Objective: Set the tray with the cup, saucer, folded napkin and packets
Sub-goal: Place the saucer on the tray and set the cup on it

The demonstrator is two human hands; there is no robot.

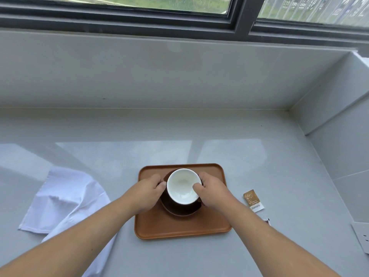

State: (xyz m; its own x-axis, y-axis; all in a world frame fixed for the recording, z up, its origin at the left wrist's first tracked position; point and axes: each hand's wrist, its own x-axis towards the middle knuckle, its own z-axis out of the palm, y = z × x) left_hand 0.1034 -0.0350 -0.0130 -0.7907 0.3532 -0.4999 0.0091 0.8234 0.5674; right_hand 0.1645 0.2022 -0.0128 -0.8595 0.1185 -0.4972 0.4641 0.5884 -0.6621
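Note:
A brown tray (179,226) lies on the grey counter in front of me. On its far half sits a dark brown saucer (183,209), and a cup (182,185) with a white inside stands on it. My left hand (148,191) grips the left side of the cup and saucer. My right hand (212,191) holds the cup's right rim, thumb over the edge. A white napkin (63,198) lies crumpled and unfolded to the left of the tray. A tan packet (253,200) rests on the counter right of the tray; a second packet (267,221) peeks out beside my right forearm.
The counter meets a tiled wall at the back and a raised ledge (329,100) at the right. A window frame (179,23) runs above the back wall. A white socket plate (362,236) sits at the far right edge.

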